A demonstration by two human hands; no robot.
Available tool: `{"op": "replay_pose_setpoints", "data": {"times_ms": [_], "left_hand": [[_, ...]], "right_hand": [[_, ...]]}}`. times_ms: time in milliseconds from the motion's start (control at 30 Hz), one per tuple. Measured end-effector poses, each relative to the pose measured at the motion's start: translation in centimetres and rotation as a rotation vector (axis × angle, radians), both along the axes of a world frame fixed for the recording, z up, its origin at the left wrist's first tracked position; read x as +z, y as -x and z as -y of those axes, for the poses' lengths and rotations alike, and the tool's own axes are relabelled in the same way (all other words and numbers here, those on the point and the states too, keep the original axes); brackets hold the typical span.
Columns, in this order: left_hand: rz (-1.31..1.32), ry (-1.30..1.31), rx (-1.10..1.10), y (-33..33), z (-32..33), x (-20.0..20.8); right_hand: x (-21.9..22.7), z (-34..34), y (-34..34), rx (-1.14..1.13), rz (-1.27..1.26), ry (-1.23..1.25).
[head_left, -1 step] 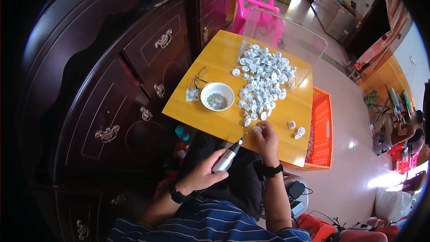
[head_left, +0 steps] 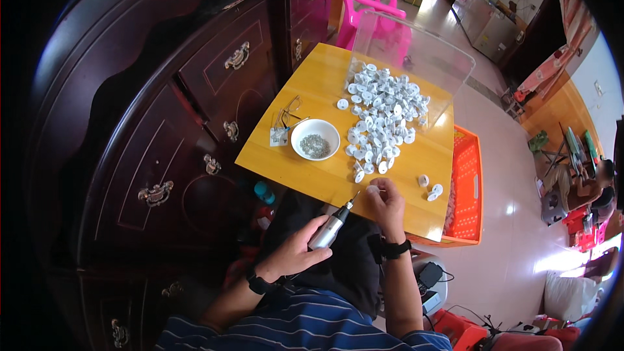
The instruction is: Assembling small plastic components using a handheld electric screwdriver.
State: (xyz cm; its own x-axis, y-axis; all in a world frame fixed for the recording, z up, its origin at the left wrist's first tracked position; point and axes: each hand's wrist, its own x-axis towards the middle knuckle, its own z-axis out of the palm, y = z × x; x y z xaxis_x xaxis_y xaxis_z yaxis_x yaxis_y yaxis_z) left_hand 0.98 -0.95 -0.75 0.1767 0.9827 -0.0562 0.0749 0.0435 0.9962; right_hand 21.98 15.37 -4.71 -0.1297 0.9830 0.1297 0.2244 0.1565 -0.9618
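Note:
My left hand [head_left: 300,251] is wrapped round a silver and black electric screwdriver [head_left: 329,229], its thin bit angled up over the table's near edge. Just right of the bit tip, my right hand [head_left: 389,207] pinches a small white round plastic part [head_left: 372,190]. Beyond it a heap of similar white plastic parts [head_left: 383,114] spreads across the yellow table [head_left: 312,84]. A white bowl [head_left: 320,125] to the left holds many tiny metal pieces, too small to tell apart. A few loose white parts [head_left: 435,192] lie right of my right hand.
Eyeglasses [head_left: 289,110] and a small plastic packet [head_left: 278,137] lie left of the bowl. A clear plastic bin [head_left: 416,45] stands behind the heap. An orange crate [head_left: 469,185] sits against the table's right side; dark drawers [head_left: 221,71] rise at left. Another person [head_left: 588,188] sits far right.

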Motion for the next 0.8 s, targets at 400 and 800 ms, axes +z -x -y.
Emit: {"op": "replay_pose_setpoints", "data": {"times_ms": [400, 800], "left_hand": [[-0.122, -0.097, 0.034, -1.7, -0.9, -0.1], [-0.186, -0.100, 0.035, -1.8, -1.3, -0.9]], "right_hand": [[-0.9, 1.3, -0.3, 0.041, -0.168, 0.087], [-1.4, 1.1, -0.1, 0.032, -0.249, 0.147]]}}
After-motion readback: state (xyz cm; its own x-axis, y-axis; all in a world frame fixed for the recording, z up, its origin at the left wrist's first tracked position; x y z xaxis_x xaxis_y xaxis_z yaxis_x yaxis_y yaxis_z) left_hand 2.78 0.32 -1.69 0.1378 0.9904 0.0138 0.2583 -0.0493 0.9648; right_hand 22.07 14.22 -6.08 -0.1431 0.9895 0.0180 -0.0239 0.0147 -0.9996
